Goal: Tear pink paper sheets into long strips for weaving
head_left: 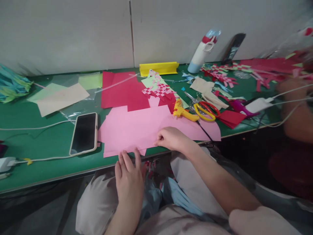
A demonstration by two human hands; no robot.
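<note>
A sheet of pink paper (137, 127) lies at the table's front edge over other pink pieces. My left hand (130, 176) has its fingers stretched out, the tips resting on the sheet's near edge. At the same edge, farther right, my right hand (171, 138) is closed, thumb and fingers pinching the paper. Just beyond this hand are a yellow glue gun (183, 111) and scissors (202, 111) with yellow and red handles. Red paper (117, 89) lies behind the pink sheet, and woven pink-and-red paper strips (160, 90) rest beside it.
A phone (84, 133) with a white cable lies to the left on the green table (49, 143). Toward the back stand a folded yellow piece (158, 68) and a bottle (201, 54). Another person's arm (295, 111) is at the right, near white cables.
</note>
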